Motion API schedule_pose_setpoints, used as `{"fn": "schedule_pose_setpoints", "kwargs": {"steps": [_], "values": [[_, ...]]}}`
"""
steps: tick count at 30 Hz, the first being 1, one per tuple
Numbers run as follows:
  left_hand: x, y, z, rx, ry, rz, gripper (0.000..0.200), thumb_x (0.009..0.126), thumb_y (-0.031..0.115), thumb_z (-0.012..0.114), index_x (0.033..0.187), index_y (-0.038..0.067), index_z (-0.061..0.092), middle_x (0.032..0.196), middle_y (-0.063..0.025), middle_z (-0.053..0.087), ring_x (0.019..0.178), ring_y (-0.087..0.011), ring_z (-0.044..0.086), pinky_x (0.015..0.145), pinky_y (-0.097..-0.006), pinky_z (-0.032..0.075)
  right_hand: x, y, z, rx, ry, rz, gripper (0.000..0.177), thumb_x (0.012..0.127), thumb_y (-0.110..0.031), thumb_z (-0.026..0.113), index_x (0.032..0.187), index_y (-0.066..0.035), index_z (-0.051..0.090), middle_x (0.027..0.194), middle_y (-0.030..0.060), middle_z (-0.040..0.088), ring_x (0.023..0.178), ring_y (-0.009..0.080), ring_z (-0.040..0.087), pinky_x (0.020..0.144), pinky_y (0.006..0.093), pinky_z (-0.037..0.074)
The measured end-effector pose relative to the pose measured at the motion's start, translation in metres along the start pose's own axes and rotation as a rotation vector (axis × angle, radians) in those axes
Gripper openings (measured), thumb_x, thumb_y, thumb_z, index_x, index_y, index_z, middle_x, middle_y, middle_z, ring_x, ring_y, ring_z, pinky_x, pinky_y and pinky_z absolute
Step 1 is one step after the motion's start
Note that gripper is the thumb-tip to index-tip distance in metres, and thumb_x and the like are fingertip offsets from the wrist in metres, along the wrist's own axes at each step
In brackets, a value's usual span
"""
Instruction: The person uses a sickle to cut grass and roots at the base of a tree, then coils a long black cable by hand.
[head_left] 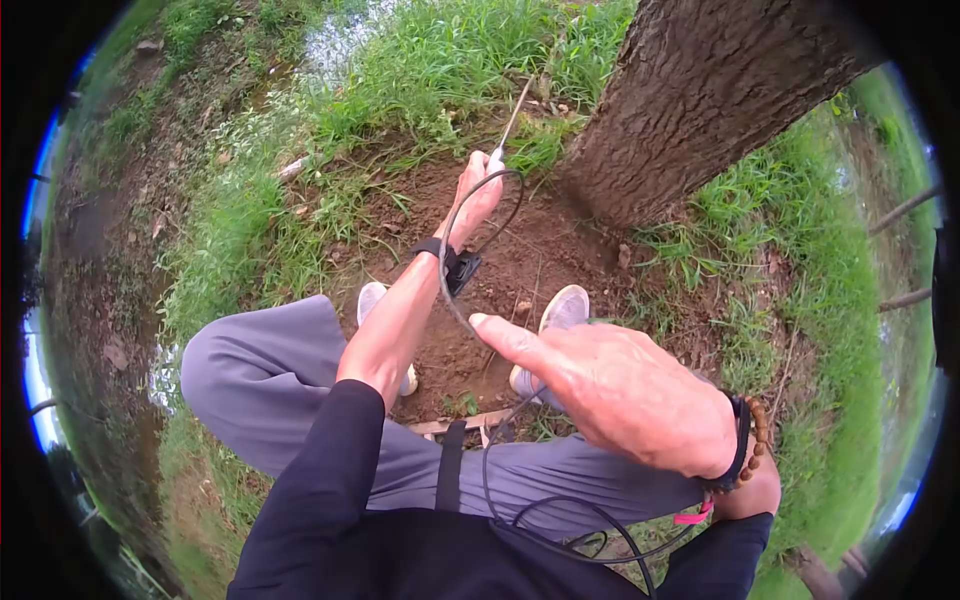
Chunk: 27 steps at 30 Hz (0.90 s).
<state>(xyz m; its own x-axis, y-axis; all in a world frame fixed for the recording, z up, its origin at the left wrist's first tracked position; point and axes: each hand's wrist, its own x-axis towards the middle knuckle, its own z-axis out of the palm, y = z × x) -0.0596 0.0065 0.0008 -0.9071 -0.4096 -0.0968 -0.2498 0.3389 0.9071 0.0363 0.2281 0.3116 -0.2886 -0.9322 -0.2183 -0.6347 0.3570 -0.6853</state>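
My left hand [474,205], stretched out ahead of me, is closed round the white handle [496,160] of a thin rod-like probe [515,115]. The probe points away from me, towards the grass left of the tree trunk. From the handle a dark cable [447,225] loops back over my left wrist. My right hand [640,395] is nearer to me, above my right leg, back upwards. One digit reaches left with its tip at the cable, and the cable runs on beneath the hand. The other fingers of that hand are hidden. More cable lies in loose loops across my lap.
A thick tree trunk [700,110] rises at the upper right. Bare brown soil [465,370] lies between my shoes, with grass [240,240] around it. I sit on something low with a wooden edge [480,420]. Water [345,45] glints at the top left.
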Motion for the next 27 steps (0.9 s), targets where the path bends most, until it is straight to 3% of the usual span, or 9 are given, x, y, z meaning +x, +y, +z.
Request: {"fn": "schedule_pose_setpoints", "kwargs": {"steps": [4,5,7,8,13,16,19,23,27], "values": [[0.040,-0.040,0.038,-0.137,-0.048,-0.038,0.025,0.093,0.027,0.053,0.099,0.002,0.051,0.079,-0.0200,0.060,0.072,-0.0283,0.059,0.066,-0.0412,0.045,0.001,0.008,0.004,0.018,0.049,-0.038,0.046,0.077,0.000,0.054,0.121,0.000,0.041,0.082,0.0145,0.057,0.077,0.0318,0.061,0.067,0.0405,0.048],[0.049,-0.080,0.057,-0.128,-0.063,0.068,0.029,0.096,0.037,0.048,0.096,0.008,0.052,0.060,-0.0032,0.048,0.044,-0.0110,0.042,0.038,-0.0283,0.033,0.001,0.012,0.005,0.047,0.122,-0.065,0.034,0.077,-0.001,0.055,0.109,0.002,0.044,0.074,0.0128,0.055,0.072,0.0306,0.060,0.063,0.0416,0.047],[0.016,-0.048,0.041,-0.069,-0.254,-0.397,0.033,0.096,0.041,0.045,0.097,0.008,0.051,0.057,-0.0006,0.043,0.042,-0.0121,0.040,0.036,-0.0293,0.031,0.000,0.016,0.005,0.046,0.125,-0.068,0.030,0.077,-0.001,0.055,0.104,0.000,0.044,0.072,0.0127,0.055,0.070,0.0309,0.061,0.061,0.0418,0.048],[0.012,-0.060,0.041,-0.116,-0.267,-0.531,0.041,0.094,0.041,0.043,0.097,0.002,0.055,0.082,-0.0194,0.062,0.077,-0.0301,0.060,0.069,-0.0427,0.047,0.000,0.017,0.005,0.040,0.129,-0.078,0.025,0.077,-0.001,0.055,0.099,-0.001,0.043,0.071,0.0126,0.055,0.068,0.0312,0.061,0.060,0.0419,0.048],[-0.008,-0.111,0.045,0.038,-0.181,-0.329,0.039,0.093,0.038,0.042,0.097,0.002,0.056,0.089,-0.0235,0.064,0.087,-0.0389,0.060,0.077,-0.0458,0.045,0.003,0.010,-0.004,0.019,-0.050,0.026,0.029,0.079,-0.002,0.053,0.107,0.000,0.043,0.073,0.0148,0.056,0.071,0.0329,0.061,0.059,0.0419,0.048],[-0.040,-0.070,0.019,-0.114,-0.257,-0.537,0.038,0.095,0.041,0.042,0.090,0.005,0.054,0.069,-0.0122,0.057,0.062,-0.0253,0.057,0.058,-0.0397,0.046,0.004,0.006,-0.009,0.025,-0.122,0.046,0.034,0.080,-0.002,0.051,0.113,0.002,0.043,0.077,0.0167,0.057,0.075,0.0344,0.061,0.062,0.0421,0.048],[-0.074,-0.062,0.006,-0.104,-0.217,-0.504,0.034,0.096,0.037,0.044,0.084,0.006,0.053,0.062,-0.0044,0.051,0.050,-0.0143,0.048,0.047,-0.0326,0.040,0.003,0.003,-0.006,0.043,-0.097,0.022,0.032,0.081,-0.002,0.050,0.112,0.002,0.043,0.078,0.0171,0.056,0.074,0.0346,0.060,0.062,0.0424,0.047],[-0.092,-0.109,0.002,-0.102,-0.116,-0.306,0.032,0.095,0.031,0.047,0.079,0.005,0.053,0.060,-0.0023,0.051,0.048,-0.0109,0.046,0.046,-0.0298,0.038,0.001,0.005,0.005,0.079,0.042,-0.077,0.027,0.081,-0.002,0.050,0.107,0.001,0.045,0.078,0.0168,0.054,0.074,0.0352,0.058,0.063,0.0413,0.047],[-0.072,-0.077,-0.014,-0.116,0.011,-0.201,0.033,0.093,0.029,0.051,0.074,0.002,0.053,0.058,-0.0040,0.049,0.053,-0.0132,0.048,0.050,-0.0323,0.039,0.004,0.000,0.005,0.067,0.025,-0.068,0.024,0.080,-0.004,0.052,0.104,0.000,0.046,0.074,0.0134,0.052,0.073,0.0319,0.058,0.063,0.0396,0.047]]}}
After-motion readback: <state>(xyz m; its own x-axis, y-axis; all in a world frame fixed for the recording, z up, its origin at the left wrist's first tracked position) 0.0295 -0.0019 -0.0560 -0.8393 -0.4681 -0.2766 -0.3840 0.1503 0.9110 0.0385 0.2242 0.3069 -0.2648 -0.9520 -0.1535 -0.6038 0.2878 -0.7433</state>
